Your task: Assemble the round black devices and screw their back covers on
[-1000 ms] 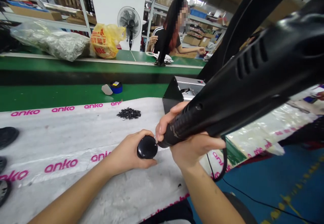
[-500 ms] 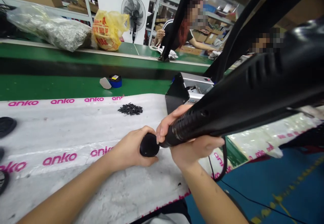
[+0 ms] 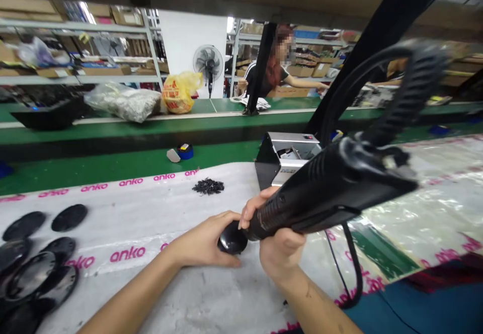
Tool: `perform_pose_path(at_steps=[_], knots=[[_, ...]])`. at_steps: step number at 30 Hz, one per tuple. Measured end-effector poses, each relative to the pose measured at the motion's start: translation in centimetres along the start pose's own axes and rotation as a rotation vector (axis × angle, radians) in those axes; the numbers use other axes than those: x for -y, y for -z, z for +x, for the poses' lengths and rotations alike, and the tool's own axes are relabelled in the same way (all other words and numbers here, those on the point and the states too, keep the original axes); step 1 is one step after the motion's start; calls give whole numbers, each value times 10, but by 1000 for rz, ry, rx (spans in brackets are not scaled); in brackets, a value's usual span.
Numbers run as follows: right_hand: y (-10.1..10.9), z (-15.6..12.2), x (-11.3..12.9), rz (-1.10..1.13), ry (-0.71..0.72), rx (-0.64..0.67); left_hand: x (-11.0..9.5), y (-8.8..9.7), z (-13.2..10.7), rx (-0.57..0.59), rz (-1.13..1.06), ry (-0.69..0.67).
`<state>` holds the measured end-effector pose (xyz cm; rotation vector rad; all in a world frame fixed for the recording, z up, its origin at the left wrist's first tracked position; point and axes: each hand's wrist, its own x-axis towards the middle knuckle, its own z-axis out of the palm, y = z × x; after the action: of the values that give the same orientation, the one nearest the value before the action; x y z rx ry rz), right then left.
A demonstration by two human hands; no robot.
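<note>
My left hand (image 3: 206, 241) curls its thumb and fingers around a small round black part (image 3: 233, 237) with a glossy face, close above the white sheet. In my right hand (image 3: 279, 253) is a thick black hand-held power tool (image 3: 309, 193), slanting up to the right, with a ribbed grip and a bent cable (image 3: 403, 97) at its far end. The tool's lower end is right beside the round part. My right fingertips hide whether the two touch. Beyond my hands lies a heap of small black pieces (image 3: 208, 186).
Several black discs and rings (image 3: 41, 268) lie at the left. A silver and black machine (image 3: 292, 153) stands behind the tool. Farther back are a blue roll (image 3: 186, 151), plastic bags (image 3: 181, 92), a fan (image 3: 209, 66) and a person (image 3: 269, 72) at the opposite bench.
The view has tilted and shifted left, bringing more black discs into sight. The round part now shows a shinier face. Both hands keep their holds, and the tool's rear end appears lower.
</note>
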<state>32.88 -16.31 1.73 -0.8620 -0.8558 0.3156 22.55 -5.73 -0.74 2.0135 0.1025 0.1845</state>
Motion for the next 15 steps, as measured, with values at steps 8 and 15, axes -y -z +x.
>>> perform_pose_path(at_steps=[8,15], knots=[[15,31,29,206,245,-276,-1,37,4,-665,377,115],[35,31,4,42,203,-124,42,145,7,-1502,509,558]])
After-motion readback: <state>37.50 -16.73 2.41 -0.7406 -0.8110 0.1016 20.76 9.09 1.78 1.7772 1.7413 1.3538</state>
